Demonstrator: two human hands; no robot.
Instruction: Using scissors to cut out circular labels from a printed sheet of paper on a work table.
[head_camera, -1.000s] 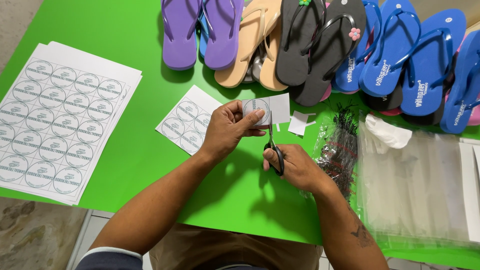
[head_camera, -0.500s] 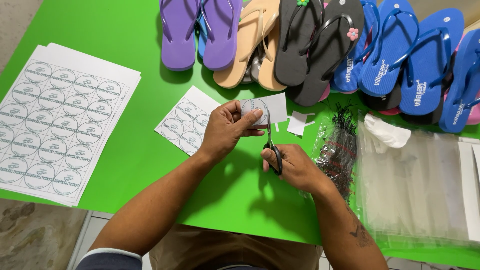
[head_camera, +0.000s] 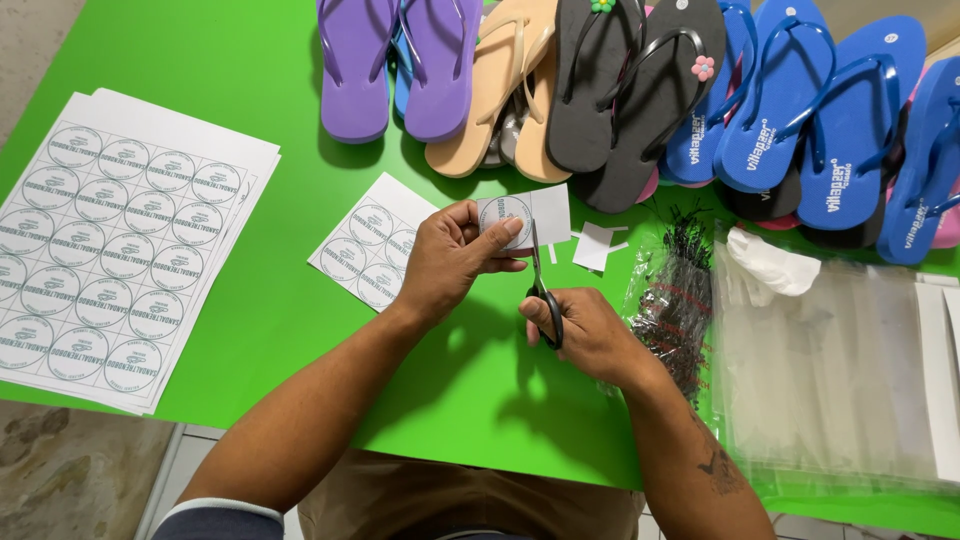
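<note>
A small white paper piece printed with one round grey-outlined label (head_camera: 520, 215) is held upright above the green table, pinched at its left edge, its right part blank and squared. Slim steel scissors with black loop handles (head_camera: 540, 290) stand almost vertical directly at its 6 o'clock, handles low, blades pointing to 12 o'clock; the tips meet the paper's lower edge, just right of the printed circle.

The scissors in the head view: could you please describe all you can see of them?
The scissors have thin metal blades and black loop handles. The right hand holds the handles; the blades point away from the person, up into a white paper piece printed with a round label, pinched by the left hand, above the green table.
</note>
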